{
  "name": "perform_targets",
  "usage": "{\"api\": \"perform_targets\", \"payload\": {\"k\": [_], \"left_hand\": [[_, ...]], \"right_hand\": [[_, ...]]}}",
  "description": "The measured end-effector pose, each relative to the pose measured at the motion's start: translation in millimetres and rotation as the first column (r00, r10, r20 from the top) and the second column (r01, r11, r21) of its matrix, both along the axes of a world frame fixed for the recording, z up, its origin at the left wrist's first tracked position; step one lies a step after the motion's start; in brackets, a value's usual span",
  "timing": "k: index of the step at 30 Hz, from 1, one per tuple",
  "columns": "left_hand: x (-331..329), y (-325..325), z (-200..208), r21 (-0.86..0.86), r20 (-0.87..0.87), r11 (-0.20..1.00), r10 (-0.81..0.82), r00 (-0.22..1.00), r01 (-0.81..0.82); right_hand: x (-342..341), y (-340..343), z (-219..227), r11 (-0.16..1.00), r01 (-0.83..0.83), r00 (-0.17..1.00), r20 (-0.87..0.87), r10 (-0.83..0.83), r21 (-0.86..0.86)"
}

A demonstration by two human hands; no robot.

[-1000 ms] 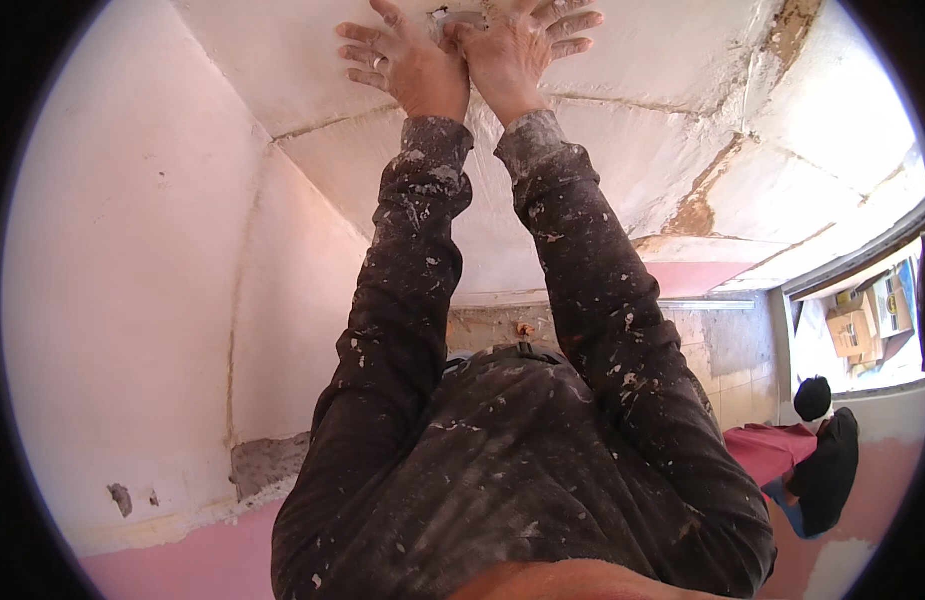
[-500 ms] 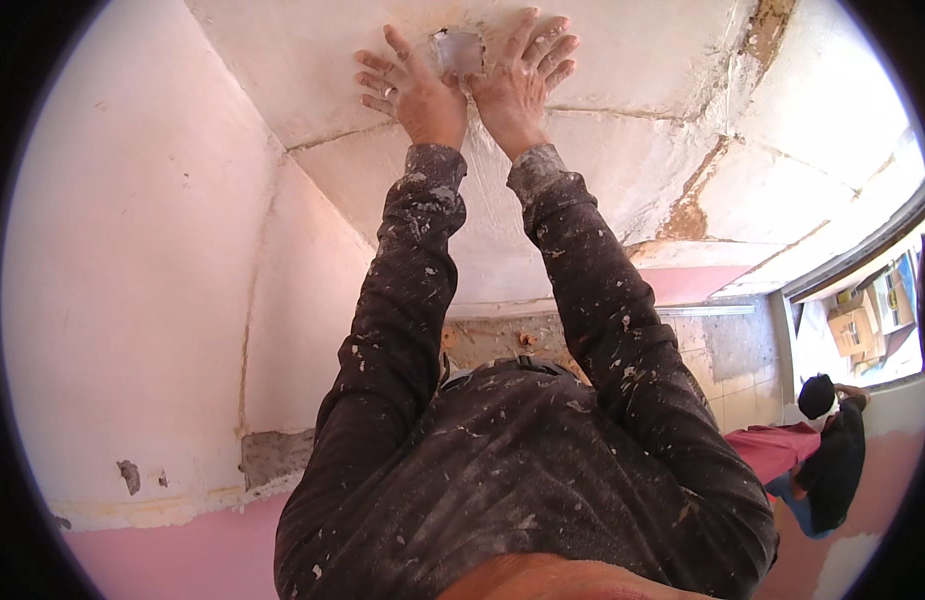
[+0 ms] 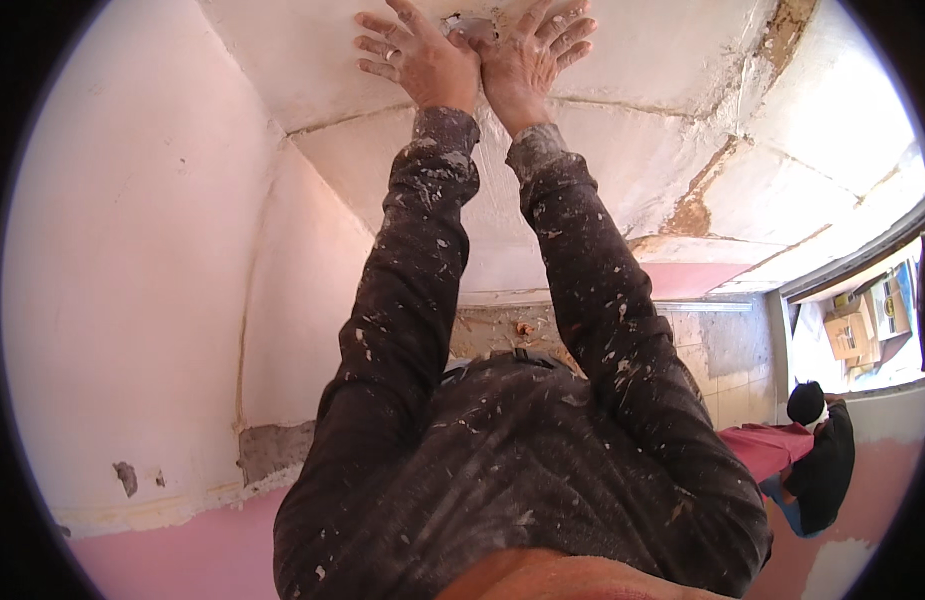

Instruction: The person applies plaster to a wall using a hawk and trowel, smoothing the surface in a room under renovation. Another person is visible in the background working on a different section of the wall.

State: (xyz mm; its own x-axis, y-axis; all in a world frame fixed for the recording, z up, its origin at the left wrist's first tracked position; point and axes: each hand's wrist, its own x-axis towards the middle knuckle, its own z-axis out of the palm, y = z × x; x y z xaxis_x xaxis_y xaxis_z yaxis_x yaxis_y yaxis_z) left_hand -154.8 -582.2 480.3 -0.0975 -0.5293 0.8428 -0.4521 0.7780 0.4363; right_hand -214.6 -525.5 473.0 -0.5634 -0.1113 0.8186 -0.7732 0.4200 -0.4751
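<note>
Both of my arms reach up to a white plastered surface (image 3: pixel 622 75). My left hand (image 3: pixel 432 62), with a ring on one finger, lies against it with its fingers spread. Beside it my right hand (image 3: pixel 519 72) is spread out too, its fingers fanned toward the right. The thumbs come together over the lower part of a small grey patch (image 3: pixel 475 27) with ragged edges; whether it is an opening or a filled spot I cannot tell. Neither hand shows anything held. White flecks cover my dark sleeves (image 3: pixel 407 230).
Cracked seams and a brown bare strip (image 3: pixel 704 190) cross the plaster on the right. A person in black (image 3: pixel 824 470) stands at the lower right below a window opening, with cardboard boxes (image 3: pixel 850 335) beyond it. Pink paint (image 3: pixel 182 545) covers the lower left wall.
My hands sit higher in the picture and the thumbs now cover more of the grey patch. Both hands stay spread. The person at the right appears shifted slightly left.
</note>
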Motion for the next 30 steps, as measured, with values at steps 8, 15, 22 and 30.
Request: {"api": "perform_targets", "payload": {"k": [8,15,22,30], "left_hand": [[-11,5,8,0.054,-0.066,0.994,0.098,0.993,-0.095],[15,1,-11,0.026,-0.011,0.978,-0.207,0.978,0.207],[-1,-4,-19,-0.041,0.107,0.999,-0.009,0.994,0.014],[20,-3,-13,-0.01,0.087,0.993,-0.114,0.99,0.115]], "right_hand": [[-3,-1,-7,0.995,-0.077,0.997,-0.006,0.076,-0.071],[-18,6,-30,0.968,-0.25,0.966,-0.065,0.248,-0.023],[-10,2,-28,0.994,-0.024,0.994,-0.108,0.035,0.107],[-6,33,-16,0.958,-0.248,0.967,-0.028,0.255,0.143]]}}
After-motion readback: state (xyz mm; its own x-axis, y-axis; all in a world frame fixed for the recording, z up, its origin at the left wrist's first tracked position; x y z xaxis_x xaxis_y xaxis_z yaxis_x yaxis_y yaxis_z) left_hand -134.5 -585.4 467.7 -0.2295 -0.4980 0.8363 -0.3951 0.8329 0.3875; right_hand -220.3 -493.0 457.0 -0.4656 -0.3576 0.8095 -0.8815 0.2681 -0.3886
